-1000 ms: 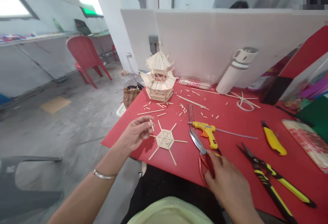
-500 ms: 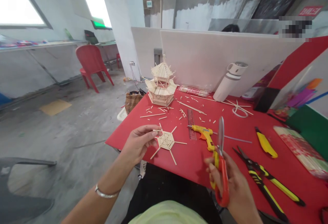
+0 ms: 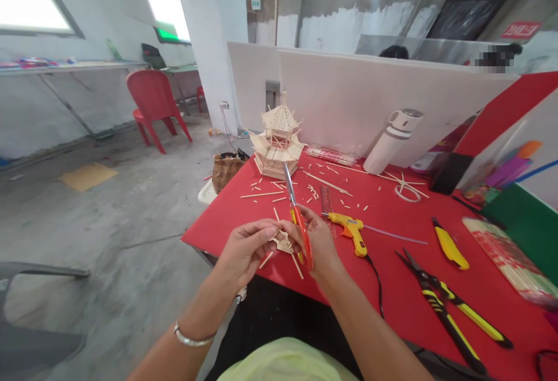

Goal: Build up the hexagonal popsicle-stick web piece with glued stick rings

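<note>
Your right hand [image 3: 320, 238], clasping scissors [image 3: 292, 198] pointed near eleven o'clock, has swung beside your left hand [image 3: 244, 247], whose grip is unclear; the stick hexagon [image 3: 285, 245] lies five o'clock from left fingertips.

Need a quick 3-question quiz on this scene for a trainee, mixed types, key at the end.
1. Multiple choice: what does the right hand hold?
A) a ruler
B) scissors
C) a flask

2. True or false: a silver bangle circles the wrist of the left hand.

3. Fill in the blank: the nozzle of the yellow glue gun points toward the ____ edge of the picture.

Key: 1. B; 2. true; 3. left.
</note>
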A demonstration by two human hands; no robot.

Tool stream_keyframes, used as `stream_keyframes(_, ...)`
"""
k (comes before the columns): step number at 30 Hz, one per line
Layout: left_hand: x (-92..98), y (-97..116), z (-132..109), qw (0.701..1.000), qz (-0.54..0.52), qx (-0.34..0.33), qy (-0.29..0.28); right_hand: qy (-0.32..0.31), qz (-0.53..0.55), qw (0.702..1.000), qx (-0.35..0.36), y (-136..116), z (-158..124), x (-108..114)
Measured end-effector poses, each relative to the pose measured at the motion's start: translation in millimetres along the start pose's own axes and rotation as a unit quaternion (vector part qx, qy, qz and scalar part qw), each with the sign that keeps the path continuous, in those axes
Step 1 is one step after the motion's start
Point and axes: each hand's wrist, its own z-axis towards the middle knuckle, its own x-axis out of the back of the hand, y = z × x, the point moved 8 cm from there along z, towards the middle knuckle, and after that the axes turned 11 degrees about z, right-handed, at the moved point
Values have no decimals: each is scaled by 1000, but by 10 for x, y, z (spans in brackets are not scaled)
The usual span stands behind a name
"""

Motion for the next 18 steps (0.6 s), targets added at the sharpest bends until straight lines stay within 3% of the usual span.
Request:
stream_keyframes(5, 66, -101, 42, 999, -10, 41, 15, -6, -11, 1000, 7, -40, 44, -8)
stream_keyframes(8, 15, -198, 52, 995, 7, 91, -31, -39, -35, 998, 20, -85, 57, -65)
stream_keyframes(11, 13, -233, 48, 993, 25, 100, -55, -63, -65, 994, 60, -136, 0, -64)
stream_keyframes(14, 96, -197, 60, 997, 19, 77, -25, -62, -114, 986, 101, -157, -154, 16)
stream_keyframes(18, 267, -104, 65, 997, -5, 50, 60, -107, -215, 966, 100, -17, -453, 3)
